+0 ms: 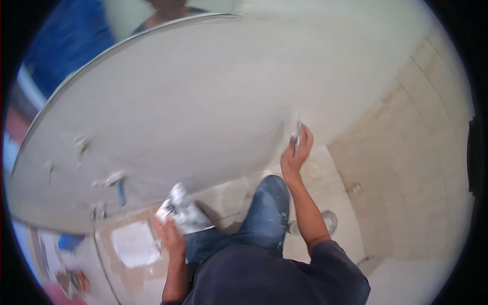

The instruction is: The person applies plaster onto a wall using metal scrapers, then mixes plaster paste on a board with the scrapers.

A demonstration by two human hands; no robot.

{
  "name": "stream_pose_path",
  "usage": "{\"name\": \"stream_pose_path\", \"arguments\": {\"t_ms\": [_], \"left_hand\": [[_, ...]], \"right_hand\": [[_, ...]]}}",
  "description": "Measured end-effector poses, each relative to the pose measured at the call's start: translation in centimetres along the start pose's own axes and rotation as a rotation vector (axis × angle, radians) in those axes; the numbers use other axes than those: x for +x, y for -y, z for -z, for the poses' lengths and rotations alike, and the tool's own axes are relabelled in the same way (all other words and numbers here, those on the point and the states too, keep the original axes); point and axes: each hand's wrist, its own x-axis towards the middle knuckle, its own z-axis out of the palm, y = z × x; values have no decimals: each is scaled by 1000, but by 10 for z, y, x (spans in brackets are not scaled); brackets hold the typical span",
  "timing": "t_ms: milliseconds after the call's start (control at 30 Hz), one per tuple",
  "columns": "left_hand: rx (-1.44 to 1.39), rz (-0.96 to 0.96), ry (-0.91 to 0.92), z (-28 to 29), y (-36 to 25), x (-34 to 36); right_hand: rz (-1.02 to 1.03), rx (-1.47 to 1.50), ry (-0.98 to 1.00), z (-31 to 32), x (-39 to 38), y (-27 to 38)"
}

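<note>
My right hand (298, 150) is raised against the pale grey wall (203, 117) and grips a thin flat-bladed tool (296, 129), whose blade rests on the wall surface; it is blurred. My left hand (171, 235) is held low by my hip and holds a flat board smeared with grey and white paste (183, 212). Below both hands I see my bent knee in blue jeans (264, 208) and my dark shirt.
The wall bears rough patches and chips (107, 180) at its lower left. Beige tiles (406, 168) cover the right side and the floor. A small round container (329, 219) stands on the floor by my leg. A white sheet (133, 243) lies lower left.
</note>
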Motion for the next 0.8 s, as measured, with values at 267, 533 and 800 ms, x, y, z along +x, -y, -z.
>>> {"name": "stream_pose_path", "arguments": {"t_ms": [267, 533, 800], "left_hand": [[-869, 430, 68, -17, -59, 16], [-814, 470, -13, -12, -51, 15], [-880, 402, 124, -10, -63, 24]], "right_hand": [[-822, 276, -239, 31, 133, -156], [-151, 125, -135, -9, 95, 27], [15, 90, 125, 26, 45, 11]]}}
